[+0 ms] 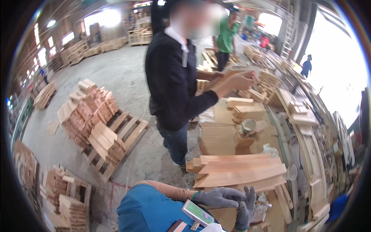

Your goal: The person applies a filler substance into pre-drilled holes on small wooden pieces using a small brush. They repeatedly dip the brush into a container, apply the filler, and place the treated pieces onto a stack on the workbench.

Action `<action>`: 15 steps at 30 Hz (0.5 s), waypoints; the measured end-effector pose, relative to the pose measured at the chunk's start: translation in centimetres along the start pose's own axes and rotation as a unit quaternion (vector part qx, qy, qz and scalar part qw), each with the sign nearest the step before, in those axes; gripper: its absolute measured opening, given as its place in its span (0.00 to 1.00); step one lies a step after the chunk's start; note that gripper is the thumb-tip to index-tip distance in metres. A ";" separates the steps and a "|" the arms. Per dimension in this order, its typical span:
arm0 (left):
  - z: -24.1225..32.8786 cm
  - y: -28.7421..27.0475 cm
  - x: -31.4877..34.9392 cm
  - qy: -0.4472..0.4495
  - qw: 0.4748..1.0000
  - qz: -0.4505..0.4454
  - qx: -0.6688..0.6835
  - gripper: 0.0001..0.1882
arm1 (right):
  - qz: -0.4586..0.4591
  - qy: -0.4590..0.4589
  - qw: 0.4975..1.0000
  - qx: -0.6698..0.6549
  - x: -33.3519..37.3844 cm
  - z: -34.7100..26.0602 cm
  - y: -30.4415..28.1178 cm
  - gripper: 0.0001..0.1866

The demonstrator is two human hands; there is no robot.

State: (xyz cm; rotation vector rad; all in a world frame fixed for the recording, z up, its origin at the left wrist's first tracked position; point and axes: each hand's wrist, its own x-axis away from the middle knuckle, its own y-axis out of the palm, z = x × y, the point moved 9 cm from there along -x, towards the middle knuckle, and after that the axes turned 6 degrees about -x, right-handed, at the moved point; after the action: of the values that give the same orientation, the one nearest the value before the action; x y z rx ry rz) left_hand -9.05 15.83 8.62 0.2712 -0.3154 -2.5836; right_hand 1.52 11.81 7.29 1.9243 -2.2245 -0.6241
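Both my hands wear grey work gloves and come together above the near edge of the bench. My left hand [216, 197] reaches in from the left, its fingers stretched toward the other glove and seeming to touch it. My right hand [244, 214] is raised with its fingers extended upward and apart. No object shows in either hand. Just beyond them lies a stack of wooden boards [239, 173] with angled ends, laid side by side across the bench. A small clear plastic bag [262, 207] rests to the right of my right hand.
Cardboard [216, 135] covers the bench, where a tin can [247, 125] sits on a wood block. Across from me stands a person in a dark jacket [170, 73], hands raised. At left, a pallet [129, 127] bears stacked boards. Wooden strips [284, 203] lie at right.
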 end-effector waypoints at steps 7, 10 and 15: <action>-4.7 0.8 3.5 -0.075 0.994 0.062 -0.055 0.14 | 0.008 0.105 0.962 -0.253 4.1 10.0 4.2 0.22; -6.4 0.8 4.8 -0.080 0.985 0.075 -0.134 0.15 | 0.009 0.153 0.970 -0.191 6.5 9.9 6.0 0.19; -14.2 -1.1 7.6 -0.063 0.985 0.162 0.017 0.15 | -0.066 0.210 0.960 -0.170 8.4 10.3 10.2 0.16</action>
State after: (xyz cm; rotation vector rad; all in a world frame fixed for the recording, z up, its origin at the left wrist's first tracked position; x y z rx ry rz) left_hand -12.38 10.39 -6.23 0.0605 -0.4144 -2.2796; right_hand -13.00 6.93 0.61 1.8290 -1.6267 -0.5135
